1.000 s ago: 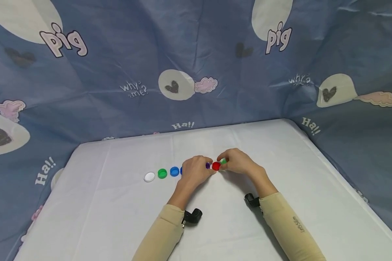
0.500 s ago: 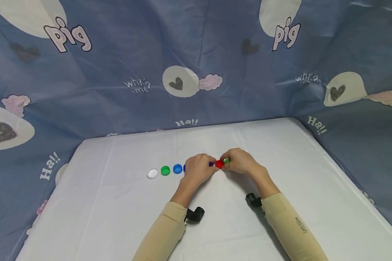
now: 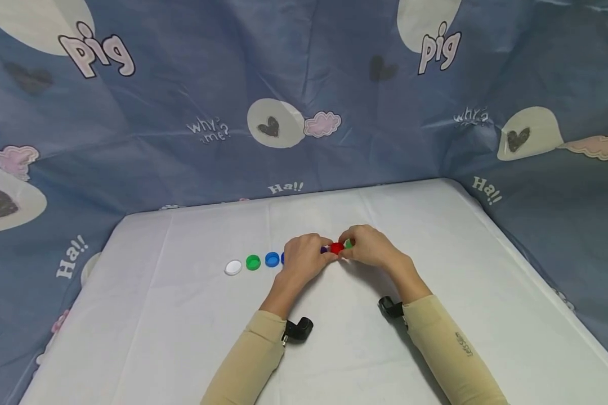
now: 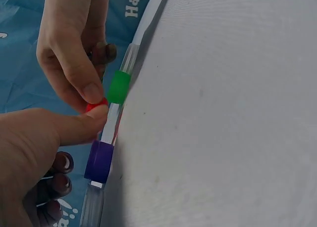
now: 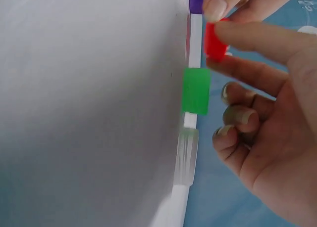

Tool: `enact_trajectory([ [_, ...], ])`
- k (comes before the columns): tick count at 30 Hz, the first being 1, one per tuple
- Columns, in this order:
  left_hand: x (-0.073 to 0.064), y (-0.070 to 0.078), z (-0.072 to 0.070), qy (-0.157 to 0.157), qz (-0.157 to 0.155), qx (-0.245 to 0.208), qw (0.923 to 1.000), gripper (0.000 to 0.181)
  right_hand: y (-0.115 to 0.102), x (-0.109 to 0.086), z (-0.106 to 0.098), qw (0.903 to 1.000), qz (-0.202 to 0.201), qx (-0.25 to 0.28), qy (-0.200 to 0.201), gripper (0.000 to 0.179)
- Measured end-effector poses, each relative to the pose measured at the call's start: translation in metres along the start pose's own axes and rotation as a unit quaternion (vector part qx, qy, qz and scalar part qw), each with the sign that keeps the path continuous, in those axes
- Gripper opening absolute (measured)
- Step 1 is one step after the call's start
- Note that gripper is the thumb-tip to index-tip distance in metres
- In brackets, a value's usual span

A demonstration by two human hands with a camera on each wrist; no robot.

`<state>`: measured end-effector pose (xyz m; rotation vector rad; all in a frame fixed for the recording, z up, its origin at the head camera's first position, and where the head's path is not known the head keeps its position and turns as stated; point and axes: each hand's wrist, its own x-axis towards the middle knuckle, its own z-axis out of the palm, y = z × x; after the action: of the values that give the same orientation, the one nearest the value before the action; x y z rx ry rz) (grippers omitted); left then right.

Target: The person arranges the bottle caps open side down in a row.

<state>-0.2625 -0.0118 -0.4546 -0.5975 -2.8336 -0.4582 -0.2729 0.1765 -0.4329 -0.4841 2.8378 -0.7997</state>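
Just right of centre in the head view, the left hand and the right hand are both holding a small round red plastic-looking cap, each grip pinching narrowly. A purple plastic-looking cap is sitting below it in the left wrist view; a bright green plastic-looking cap and a clear ribbed cap are lining up beneath it in the right wrist view. Towards the left of the head view, a white disc, a shallow green cap and a shallow blue cap are lying on the white worktop. Handling well probably means keeping both pinches light and level, one hand steadying while the other is nudging; hard squeezing could be tilting the cap or knocking its purple and green neighbours.
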Motion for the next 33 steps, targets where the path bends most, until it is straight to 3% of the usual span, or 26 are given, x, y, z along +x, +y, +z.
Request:
enact_trajectory([
  [6, 0.0002, -0.0008, -0.0036, 0.026, 0.022, -0.007, 0.9994, 0.030, 0.0025, -0.0005, -0.0049, 0.9987, -0.002, 0.050, -0.003, 0.024],
  [12, 0.0015, -0.0025, -0.0049, 0.062, 0.052, 0.031, 0.9963, 0.028, 0.0064, -0.0019, -0.0092, 0.9936, -0.009, 0.112, -0.018, 0.018],
  [19, 0.0004, -0.0036, -0.0056, 0.077, 0.074, 0.063, 0.9923, 0.026, 0.0073, -0.0035, -0.0099, 0.9927, -0.020, 0.118, -0.015, 0.020],
  [26, 0.0011, -0.0066, -0.0032, 0.065, 0.043, 0.046, 0.9959, 0.026, 0.0067, -0.0029, -0.0098, 0.9945, -0.044, 0.092, 0.023, 0.021],
  [33, 0.0018, -0.0064, -0.0043, 0.048, 0.007, -0.019, 0.9986, 0.024, 0.0066, -0.0026, -0.0095, 0.9929, -0.080, 0.031, 0.081, 0.017],
])
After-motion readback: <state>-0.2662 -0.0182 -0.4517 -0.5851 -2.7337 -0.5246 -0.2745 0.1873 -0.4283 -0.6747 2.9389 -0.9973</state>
